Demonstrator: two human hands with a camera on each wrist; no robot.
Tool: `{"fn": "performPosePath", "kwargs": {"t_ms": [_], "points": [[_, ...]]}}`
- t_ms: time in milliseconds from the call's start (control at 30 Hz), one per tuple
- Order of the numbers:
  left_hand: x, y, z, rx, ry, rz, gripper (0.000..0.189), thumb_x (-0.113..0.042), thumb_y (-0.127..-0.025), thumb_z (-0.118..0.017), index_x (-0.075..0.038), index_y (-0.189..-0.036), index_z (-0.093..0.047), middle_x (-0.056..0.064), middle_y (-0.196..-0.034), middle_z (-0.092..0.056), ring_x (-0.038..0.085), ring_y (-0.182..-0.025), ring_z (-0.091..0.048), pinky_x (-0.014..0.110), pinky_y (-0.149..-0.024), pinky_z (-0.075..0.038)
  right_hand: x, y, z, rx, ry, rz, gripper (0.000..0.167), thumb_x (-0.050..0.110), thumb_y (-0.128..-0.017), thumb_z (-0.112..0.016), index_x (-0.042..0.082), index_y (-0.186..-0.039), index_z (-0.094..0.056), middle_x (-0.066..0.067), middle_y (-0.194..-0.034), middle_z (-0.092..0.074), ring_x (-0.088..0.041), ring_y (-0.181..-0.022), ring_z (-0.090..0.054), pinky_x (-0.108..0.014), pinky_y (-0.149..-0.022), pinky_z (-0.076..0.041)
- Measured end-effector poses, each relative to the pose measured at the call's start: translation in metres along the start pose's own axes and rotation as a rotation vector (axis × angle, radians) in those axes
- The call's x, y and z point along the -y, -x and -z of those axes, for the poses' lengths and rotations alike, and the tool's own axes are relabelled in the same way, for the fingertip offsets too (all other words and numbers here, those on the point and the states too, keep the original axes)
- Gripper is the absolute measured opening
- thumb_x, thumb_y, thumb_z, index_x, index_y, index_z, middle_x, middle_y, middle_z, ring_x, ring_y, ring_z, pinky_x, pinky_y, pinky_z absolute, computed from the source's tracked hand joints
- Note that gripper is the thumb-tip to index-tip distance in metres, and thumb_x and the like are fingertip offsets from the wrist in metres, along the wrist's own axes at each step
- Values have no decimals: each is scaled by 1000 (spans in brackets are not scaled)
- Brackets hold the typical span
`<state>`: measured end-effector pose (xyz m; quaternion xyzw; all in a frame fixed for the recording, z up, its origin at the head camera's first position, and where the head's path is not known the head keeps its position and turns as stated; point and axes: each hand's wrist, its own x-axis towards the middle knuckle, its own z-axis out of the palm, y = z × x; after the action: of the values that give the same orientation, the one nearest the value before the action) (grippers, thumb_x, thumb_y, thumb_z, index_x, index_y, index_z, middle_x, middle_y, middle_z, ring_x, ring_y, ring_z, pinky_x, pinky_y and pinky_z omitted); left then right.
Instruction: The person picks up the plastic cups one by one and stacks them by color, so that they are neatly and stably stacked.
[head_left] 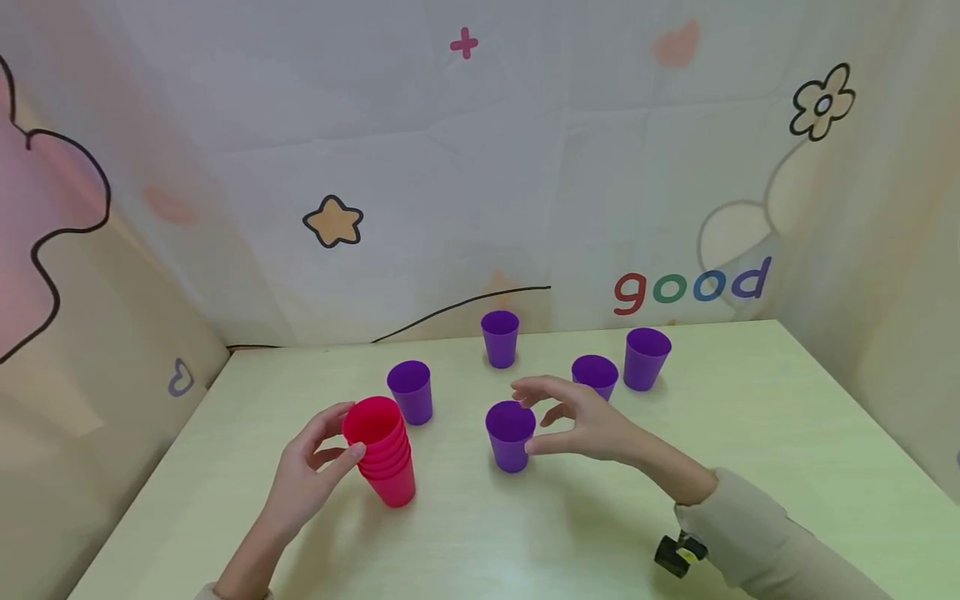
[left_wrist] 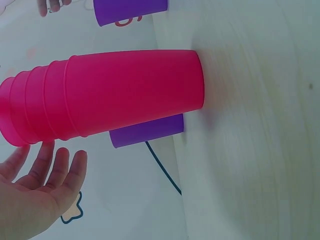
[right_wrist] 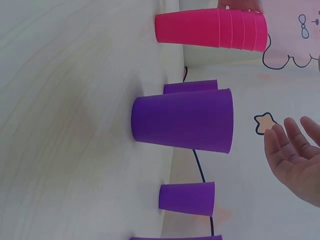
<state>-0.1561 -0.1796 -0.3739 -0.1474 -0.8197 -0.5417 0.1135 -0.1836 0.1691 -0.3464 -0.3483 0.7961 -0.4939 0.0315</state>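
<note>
A stack of several red cups [head_left: 390,467] stands upright on the table, left of the middle. My left hand [head_left: 311,467] is at its left side, thumb and fingertips right at the upper rims; in the left wrist view the fingers [left_wrist: 60,165] are loosely extended. To the right, a purple cup [head_left: 511,442] stands mouth up. Beside it is my right hand [head_left: 588,421], thumb and fingers spread apart with nothing between them. The thumb overlaps that cup's edge in the head view, while the right wrist view shows a gap between the hand [right_wrist: 295,160] and the cup [right_wrist: 182,120].
More purple cups stand mouth up behind: one near the red stack [head_left: 412,396], one at the back [head_left: 500,340], one partly behind my right hand [head_left: 595,375], one farther right [head_left: 645,360]. A printed curtain [head_left: 450,167] hangs behind the pale table [head_left: 765,417].
</note>
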Motion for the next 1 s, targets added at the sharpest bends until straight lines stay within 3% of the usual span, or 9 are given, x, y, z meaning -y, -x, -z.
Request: {"fn": "performPosePath", "kwargs": {"t_ms": [333,700,1000], "points": [[-5,0,1,5,-13,29,49,-9,-83,-66,-8,-128,-48,7,-114,-56,9,-98,-51,24,-77,-49,-11,12,12,-58,2,-59,60,14,-76,-74,3,-128,-47,-9,-117,-56,-31,-107,-51,-34,-80,-49],[0,0,1,3,-41,30,48,-11,-83,-66,-7,-128,-48,5,-111,-56,8,-98,-52,25,-76,-50,-26,29,28,-121,53,-128,56,13,-78,-72,4,-128,-48,-9,-115,-57,-24,-102,-54,-35,-83,-48],[1,0,0,6,-22,19,48,-9,-83,-66,-7,-127,-48,5,-111,-56,8,-97,-53,25,-76,-50,-39,44,44,-192,79,-181,56,12,-78,-71,-5,-125,-47,-21,-111,-55,-37,-104,-50,-33,-79,-49]]}}
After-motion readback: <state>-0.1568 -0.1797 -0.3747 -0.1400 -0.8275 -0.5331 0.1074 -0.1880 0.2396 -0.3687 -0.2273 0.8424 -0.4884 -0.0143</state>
